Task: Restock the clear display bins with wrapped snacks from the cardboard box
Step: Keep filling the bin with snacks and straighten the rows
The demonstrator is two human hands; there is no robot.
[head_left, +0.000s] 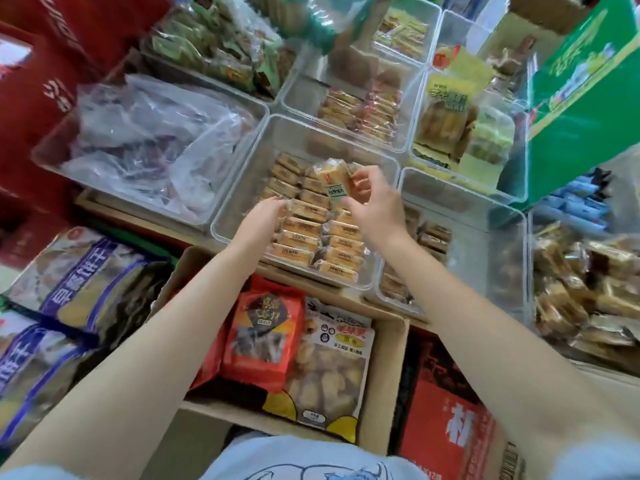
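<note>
- Step in hand: placing. Right hand (372,202) pinched one wrapped snack (332,178) betw. thumb and fingers, held above the middle clear bin (242,174), over the far end of the rows already in it.
- Left hand (265,216) was at the left edge of the packed rows (311,233); fingers curled down onto the wrappers, looked to be steadying or squaring them. Whether it gripped one pack or just pressed on them: couldn't tell for sure.
- Bin held approx. two neat columns of the same tan wrapped snacks, flat, labels up; near part full, far part bare.
- Cardboard box (391,375) sat just below the bin, near the person's body; an orange snack bag (263,337) and a white bag of round pastries (329,368) showed inside. No loose single snacks visible in it from this angle.
- Neighbouring bins: crumpled clear plastic bag (145,140) in the left one; right bin (512,244) part-filled w/ similar packs.
- Judgement: task mid-way for this bin; room left at the back.
- Next move likely called for: lower the held snack flat, label up, in line w/ the right column, then let go w/o nudging the stacked rows. Left hand holding the rows square would help.
</note>
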